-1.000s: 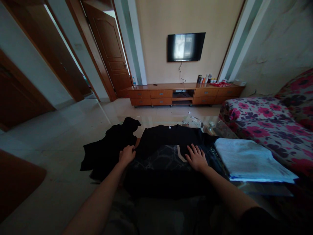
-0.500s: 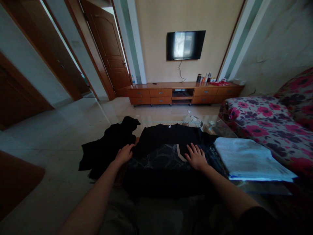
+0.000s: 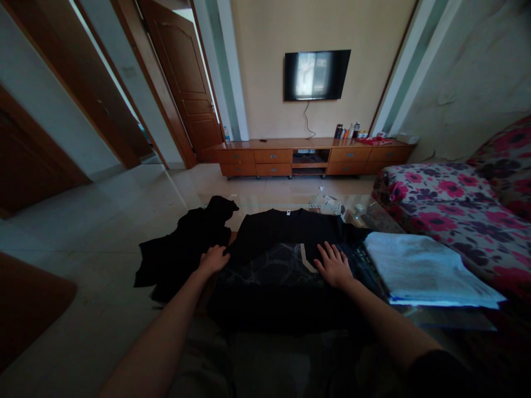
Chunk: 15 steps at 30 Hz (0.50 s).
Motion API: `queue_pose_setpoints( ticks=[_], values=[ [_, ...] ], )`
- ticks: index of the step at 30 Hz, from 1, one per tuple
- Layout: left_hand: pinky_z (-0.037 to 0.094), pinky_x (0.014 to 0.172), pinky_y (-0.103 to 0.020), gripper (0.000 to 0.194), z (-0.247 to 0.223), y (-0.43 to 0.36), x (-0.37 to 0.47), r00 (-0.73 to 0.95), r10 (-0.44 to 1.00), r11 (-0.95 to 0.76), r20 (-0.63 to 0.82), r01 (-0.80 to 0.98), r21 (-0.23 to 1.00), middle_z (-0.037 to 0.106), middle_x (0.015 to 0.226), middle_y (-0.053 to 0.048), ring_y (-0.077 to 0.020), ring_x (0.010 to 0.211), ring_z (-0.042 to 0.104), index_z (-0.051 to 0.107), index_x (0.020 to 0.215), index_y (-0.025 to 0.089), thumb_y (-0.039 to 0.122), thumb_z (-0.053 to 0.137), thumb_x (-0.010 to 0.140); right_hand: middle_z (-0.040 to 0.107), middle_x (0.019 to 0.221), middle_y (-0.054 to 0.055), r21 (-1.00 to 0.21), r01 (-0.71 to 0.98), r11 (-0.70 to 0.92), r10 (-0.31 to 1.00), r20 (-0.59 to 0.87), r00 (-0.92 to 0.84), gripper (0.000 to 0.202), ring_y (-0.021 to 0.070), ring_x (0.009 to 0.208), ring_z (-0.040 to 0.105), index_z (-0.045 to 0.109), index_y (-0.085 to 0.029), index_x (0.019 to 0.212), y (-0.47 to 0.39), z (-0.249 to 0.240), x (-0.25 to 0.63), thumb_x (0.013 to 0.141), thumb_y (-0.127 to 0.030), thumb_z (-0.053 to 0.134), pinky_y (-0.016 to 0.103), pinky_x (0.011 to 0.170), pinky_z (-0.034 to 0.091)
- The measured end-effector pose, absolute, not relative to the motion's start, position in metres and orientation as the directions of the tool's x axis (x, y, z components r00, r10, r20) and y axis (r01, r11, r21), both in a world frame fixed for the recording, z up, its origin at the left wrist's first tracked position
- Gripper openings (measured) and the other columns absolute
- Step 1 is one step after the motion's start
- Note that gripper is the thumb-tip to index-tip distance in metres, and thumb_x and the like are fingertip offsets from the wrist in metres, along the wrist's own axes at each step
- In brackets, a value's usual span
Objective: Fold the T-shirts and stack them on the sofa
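A black T-shirt (image 3: 282, 228) with a small white neck label and a dark patterned print lies spread before me. My left hand (image 3: 214, 260) is at the shirt's left edge, its fingers closed around what looks like the sleeve cloth. On the right part of the shirt, beside a pale angular stripe, my right hand (image 3: 334, 265) lies flat with its fingers spread. Crumpled black cloth (image 3: 186, 240) sits left of my left hand. To the right of my right hand is a folded light blue cloth (image 3: 418, 268).
The glass table (image 3: 379, 216) shows beyond the shirt, with papers and a small glass item on it. A flowered sofa (image 3: 452, 221) stands at the right. Farther back are a wooden TV cabinet (image 3: 274, 157) and a wall television (image 3: 317, 76).
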<state>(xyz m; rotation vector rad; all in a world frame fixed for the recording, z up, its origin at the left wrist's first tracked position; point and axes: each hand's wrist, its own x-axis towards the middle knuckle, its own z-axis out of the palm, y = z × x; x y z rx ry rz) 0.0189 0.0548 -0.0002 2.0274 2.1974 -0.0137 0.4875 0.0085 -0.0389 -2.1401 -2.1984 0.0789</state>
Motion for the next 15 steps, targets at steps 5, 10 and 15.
queue_pose_setpoints(
  ticks=[5, 10, 15],
  values=[
    [0.048, 0.090, -0.054, 0.024, 0.009, 0.060, 0.016, -0.130, 0.986, 0.142, -0.109, 0.984, 0.110, 0.069, 0.116, -0.017, -0.0403, 0.113, 0.062, 0.075, 0.093, 0.024, 0.032, 0.060, 0.076, 0.015, 0.171, 0.006, -0.089, 0.996, 0.032, 0.999, 0.013, -0.031, 0.070, 0.0310, 0.156, 0.011, 0.027, -0.027, 0.163, 0.007, -0.036, 0.487, 0.102, -0.061, 0.024, 0.055, 0.122, 0.013],
    [0.050, 0.091, -0.043, 0.028, 0.020, 0.091, 0.033, -0.156, 0.988, 0.153, 0.002, 0.971, 0.186, 0.070, 0.116, -0.016, -0.0330, 0.109, 0.066, 0.073, 0.102, 0.022, 0.027, 0.054, 0.082, 0.014, 0.171, 0.006, -0.074, 0.997, 0.031, 0.999, -0.016, -0.032, 0.070, 0.0310, 0.156, 0.011, 0.025, -0.027, 0.164, 0.007, -0.032, 0.486, 0.102, -0.060, 0.025, 0.055, 0.122, 0.014],
    [0.050, 0.094, -0.038, 0.043, 0.005, 0.132, 0.057, -0.159, 0.986, 0.142, 0.041, 0.953, 0.267, 0.070, 0.116, -0.021, -0.0314, 0.112, 0.066, 0.071, 0.110, 0.013, 0.040, 0.041, 0.095, 0.014, 0.171, 0.006, -0.046, 0.998, 0.031, 1.000, -0.001, -0.031, 0.069, 0.0318, 0.156, 0.012, 0.025, -0.027, 0.164, 0.008, -0.033, 0.484, 0.102, -0.059, 0.027, 0.055, 0.122, 0.014]
  ],
)
